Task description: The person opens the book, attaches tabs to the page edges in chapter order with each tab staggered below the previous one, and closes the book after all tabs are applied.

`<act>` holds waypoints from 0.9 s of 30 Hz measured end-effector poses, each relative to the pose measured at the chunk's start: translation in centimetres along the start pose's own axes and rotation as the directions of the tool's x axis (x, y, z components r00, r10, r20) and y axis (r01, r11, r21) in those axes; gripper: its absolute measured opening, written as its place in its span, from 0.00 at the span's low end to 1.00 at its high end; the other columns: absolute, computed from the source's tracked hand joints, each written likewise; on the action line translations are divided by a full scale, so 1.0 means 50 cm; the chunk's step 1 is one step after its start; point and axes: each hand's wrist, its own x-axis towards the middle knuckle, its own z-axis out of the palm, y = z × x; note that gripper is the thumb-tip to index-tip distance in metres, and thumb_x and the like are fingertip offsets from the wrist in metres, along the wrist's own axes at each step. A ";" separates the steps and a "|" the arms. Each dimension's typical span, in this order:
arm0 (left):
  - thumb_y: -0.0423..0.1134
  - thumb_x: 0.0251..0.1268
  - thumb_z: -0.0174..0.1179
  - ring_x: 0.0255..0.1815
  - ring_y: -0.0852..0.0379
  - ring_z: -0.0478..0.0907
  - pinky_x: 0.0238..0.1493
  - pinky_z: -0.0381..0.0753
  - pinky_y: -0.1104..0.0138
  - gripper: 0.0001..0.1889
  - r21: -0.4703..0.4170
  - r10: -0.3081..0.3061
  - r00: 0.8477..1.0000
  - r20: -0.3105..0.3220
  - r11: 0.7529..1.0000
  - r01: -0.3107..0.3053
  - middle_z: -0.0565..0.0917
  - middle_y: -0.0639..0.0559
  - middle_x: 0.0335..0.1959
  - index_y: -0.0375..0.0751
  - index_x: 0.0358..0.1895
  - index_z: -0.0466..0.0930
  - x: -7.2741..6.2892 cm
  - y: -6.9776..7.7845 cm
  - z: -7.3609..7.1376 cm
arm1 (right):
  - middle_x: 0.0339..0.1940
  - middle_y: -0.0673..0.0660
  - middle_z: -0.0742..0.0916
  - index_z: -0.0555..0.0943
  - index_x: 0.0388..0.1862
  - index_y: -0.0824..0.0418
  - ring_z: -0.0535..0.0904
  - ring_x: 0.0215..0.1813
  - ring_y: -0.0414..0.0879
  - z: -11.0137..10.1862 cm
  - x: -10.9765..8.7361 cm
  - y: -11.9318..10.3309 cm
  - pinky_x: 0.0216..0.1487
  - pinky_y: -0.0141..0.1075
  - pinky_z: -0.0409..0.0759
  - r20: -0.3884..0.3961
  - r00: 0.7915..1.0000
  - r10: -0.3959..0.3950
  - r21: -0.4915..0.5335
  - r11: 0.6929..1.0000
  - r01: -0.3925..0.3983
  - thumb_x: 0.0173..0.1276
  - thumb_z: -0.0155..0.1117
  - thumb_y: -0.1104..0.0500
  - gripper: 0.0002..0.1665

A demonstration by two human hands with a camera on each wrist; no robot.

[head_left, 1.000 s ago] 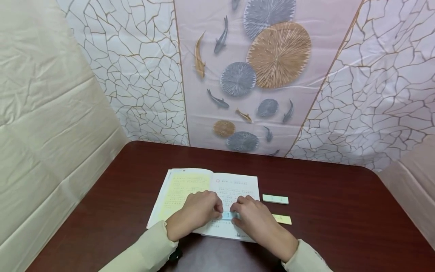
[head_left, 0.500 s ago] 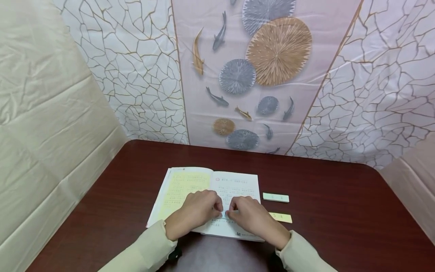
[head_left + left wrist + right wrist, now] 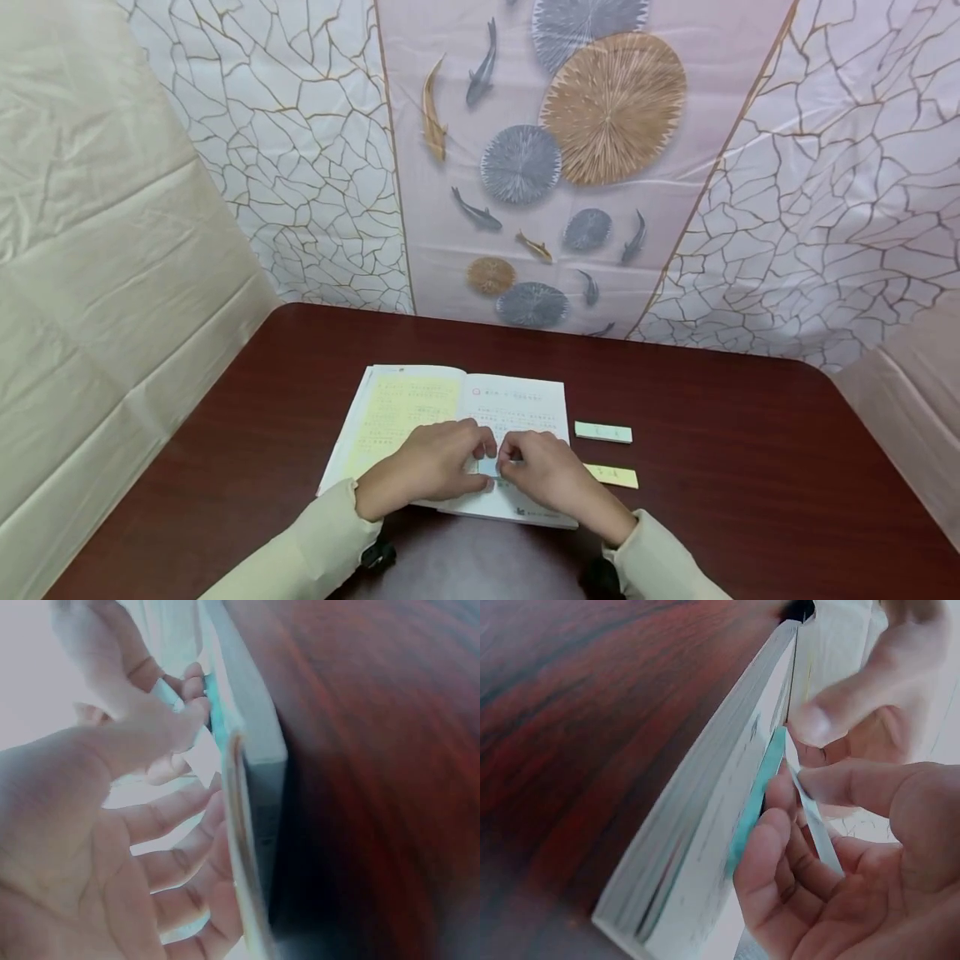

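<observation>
An open book [image 3: 517,408] lies on the table. On its right page is a blue sticky note pad [image 3: 487,467], seen as a teal strip [image 3: 753,804] in the right wrist view. My right hand [image 3: 543,471] pinches a thin pale sticky note [image 3: 819,829] between thumb and fingers, its sheet standing away from the pad. At the pad's left end, my left hand [image 3: 431,467] has its thumb and fingers spread apart over the page. The left thumb comes close to the note; whether it touches is unclear.
A green sticky note pad [image 3: 603,432] and a yellow one [image 3: 613,475] lie on the dark red table [image 3: 720,450] to the right of the book. A large yellow sheet [image 3: 408,408] covers most of the left page. Patterned cloth [image 3: 525,242] hangs behind the table.
My right hand has moved left along the blue pad and pinched up a sheet. The left thumb and fingers, earlier close together at the pad's left end, have parted.
</observation>
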 end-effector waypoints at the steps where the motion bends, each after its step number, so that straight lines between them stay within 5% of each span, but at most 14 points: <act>1: 0.47 0.59 0.78 0.35 0.65 0.78 0.32 0.77 0.62 0.15 0.002 -0.006 1.000 -0.006 1.000 0.006 0.82 0.64 0.37 0.53 0.48 0.87 0.001 0.000 0.000 | 0.24 0.45 0.81 0.83 0.28 0.53 0.71 0.25 0.41 -0.006 0.001 0.004 0.28 0.33 0.68 0.010 1.000 -0.009 0.020 1.000 0.008 0.69 0.68 0.64 0.10; 9: 0.45 0.59 0.79 0.36 0.63 0.76 0.34 0.75 0.65 0.15 0.046 -0.025 1.000 0.002 0.999 0.025 0.82 0.60 0.39 0.52 0.48 0.87 0.003 0.011 0.001 | 0.35 0.49 0.86 0.87 0.37 0.59 0.77 0.39 0.43 -0.105 0.009 0.074 0.43 0.38 0.77 0.049 0.998 0.028 0.148 0.988 -0.035 0.75 0.65 0.64 0.06; 12: 0.45 0.61 0.77 0.38 0.59 0.76 0.36 0.75 0.62 0.16 0.144 -0.031 1.000 0.003 0.989 0.030 0.82 0.57 0.39 0.51 0.50 0.87 0.006 0.030 0.004 | 0.43 0.54 0.88 0.87 0.42 0.62 0.78 0.46 0.47 -0.146 0.021 0.112 0.50 0.42 0.78 0.082 0.994 0.070 0.181 0.980 -0.084 0.79 0.63 0.62 0.07; 18: 0.56 0.60 0.76 0.44 0.53 0.77 0.41 0.80 0.58 0.26 0.359 -0.041 0.998 0.041 0.933 0.024 0.82 0.49 0.44 0.47 0.57 0.84 0.022 0.094 0.005 | 0.58 0.65 0.86 0.86 0.52 0.67 0.81 0.60 0.57 -0.195 0.049 0.190 0.58 0.53 0.81 0.106 0.982 0.158 0.159 0.972 -0.173 0.82 0.59 0.59 0.14; 24: 0.69 0.55 0.75 0.44 0.55 0.76 0.33 0.81 0.62 0.34 0.333 -0.034 0.998 0.048 0.943 0.016 0.80 0.51 0.44 0.46 0.54 0.84 0.056 0.141 0.011 | 0.60 0.66 0.86 0.87 0.53 0.68 0.79 0.66 0.63 -0.197 0.062 0.233 0.64 0.60 0.78 0.143 0.970 0.197 0.159 0.963 -0.219 0.82 0.60 0.57 0.16; 27: 0.73 0.56 0.71 0.52 0.53 0.78 0.39 0.82 0.61 0.41 0.313 -0.081 0.996 0.045 0.948 0.063 0.81 0.49 0.53 0.46 0.62 0.81 0.077 0.148 0.015 | 0.60 0.66 0.86 0.88 0.51 0.67 0.78 0.67 0.65 -0.195 0.073 0.232 0.65 0.62 0.76 0.160 0.971 0.177 0.163 0.966 -0.203 0.81 0.61 0.57 0.15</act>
